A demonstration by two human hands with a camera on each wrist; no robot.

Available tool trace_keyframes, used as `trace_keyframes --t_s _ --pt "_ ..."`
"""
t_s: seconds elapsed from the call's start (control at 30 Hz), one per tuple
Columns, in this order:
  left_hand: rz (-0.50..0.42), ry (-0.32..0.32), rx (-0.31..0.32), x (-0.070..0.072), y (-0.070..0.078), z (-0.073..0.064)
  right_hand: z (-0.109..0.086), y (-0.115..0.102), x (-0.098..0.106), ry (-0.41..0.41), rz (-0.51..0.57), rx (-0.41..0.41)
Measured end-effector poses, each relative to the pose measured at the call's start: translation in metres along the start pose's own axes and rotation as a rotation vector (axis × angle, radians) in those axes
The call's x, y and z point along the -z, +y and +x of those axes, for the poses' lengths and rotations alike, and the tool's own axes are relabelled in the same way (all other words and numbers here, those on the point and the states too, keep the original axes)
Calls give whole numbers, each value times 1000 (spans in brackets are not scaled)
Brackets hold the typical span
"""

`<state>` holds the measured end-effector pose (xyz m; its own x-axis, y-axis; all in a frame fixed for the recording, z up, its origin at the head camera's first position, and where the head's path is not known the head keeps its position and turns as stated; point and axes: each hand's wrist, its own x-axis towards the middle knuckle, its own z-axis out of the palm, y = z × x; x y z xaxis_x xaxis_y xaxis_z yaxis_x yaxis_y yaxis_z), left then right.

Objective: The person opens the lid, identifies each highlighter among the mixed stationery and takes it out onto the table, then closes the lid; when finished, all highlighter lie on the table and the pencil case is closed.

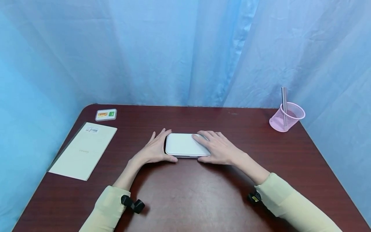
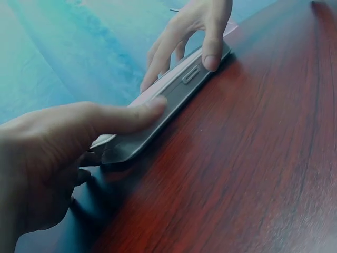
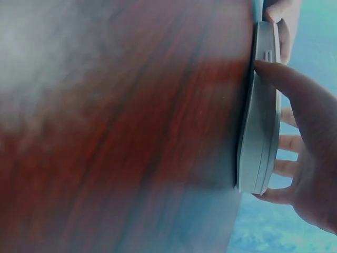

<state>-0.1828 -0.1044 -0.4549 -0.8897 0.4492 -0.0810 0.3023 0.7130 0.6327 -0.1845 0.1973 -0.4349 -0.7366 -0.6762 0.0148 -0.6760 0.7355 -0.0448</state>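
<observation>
A flat rectangular case [image 1: 185,144] with a white top and grey sides lies on the table between my hands. Its long front side, with a small slotted catch [image 2: 190,75], faces me. My left hand [image 1: 156,149] grips the case's left end, thumb along the front side and fingers spread round the end and far edge. At the other end my right hand [image 1: 218,148] holds the case, its thumb on the front side near the catch and one finger lying across the white top. In the right wrist view the right fingers [image 3: 287,142] reach over the far side.
On the left lies a pale notebook [image 1: 84,151] with a barcode sticker. Behind it is a small card-like item [image 1: 106,114] with orange and green marks. A pink mesh pen cup [image 1: 278,121] holding silvery sticks [image 1: 284,96] stands at the back right. Blue curtains [image 1: 162,54] surround the table.
</observation>
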Motion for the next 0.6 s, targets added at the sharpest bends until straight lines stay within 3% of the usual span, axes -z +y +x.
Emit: trace_keyframes --t_s 0.27,0.6 --pt "80 27 -4 0 3 2 2 0 1 22 -69 27" --pt "108 19 14 -3 1 5 3 -2 1 17 -110 49"
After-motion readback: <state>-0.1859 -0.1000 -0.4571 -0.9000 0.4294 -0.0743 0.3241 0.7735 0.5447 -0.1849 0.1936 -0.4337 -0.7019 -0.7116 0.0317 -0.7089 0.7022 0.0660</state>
